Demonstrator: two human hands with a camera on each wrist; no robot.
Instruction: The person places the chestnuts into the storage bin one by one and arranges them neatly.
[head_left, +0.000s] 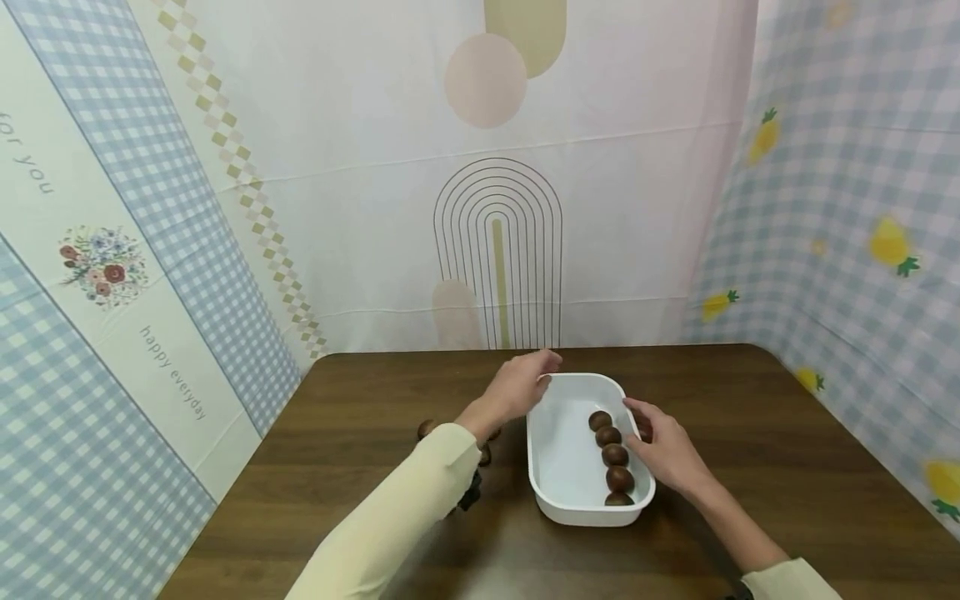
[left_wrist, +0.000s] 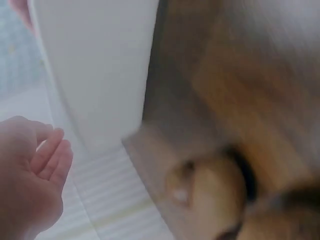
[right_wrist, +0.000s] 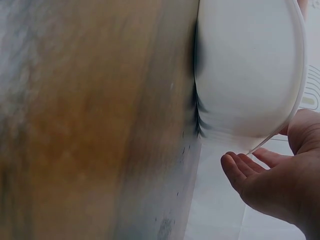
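Observation:
A white rectangular tub [head_left: 558, 442] with rounded corners and deep walls is between my hands. A row of several round, shiny brown balls [head_left: 614, 455] lies along its right side. At the far left corner is my left hand [head_left: 517, 385], its relaxed fingers close to the rim. My right hand [head_left: 667, 450] is at the right rim, thumb overlapping the edge and fingers on the outer side. In the right wrist view its fingers [right_wrist: 237, 167] are loosely extended beside the tub's corner. Neither hand has a ball in it.
More brown balls [head_left: 426, 428] lie on the dark wooden table [head_left: 360, 467] to the left, partly hidden by my left forearm. Another brown shape [head_left: 644, 430] shows between my right thumb and fingers. Patterned cloth hangs [head_left: 360, 208] behind the table.

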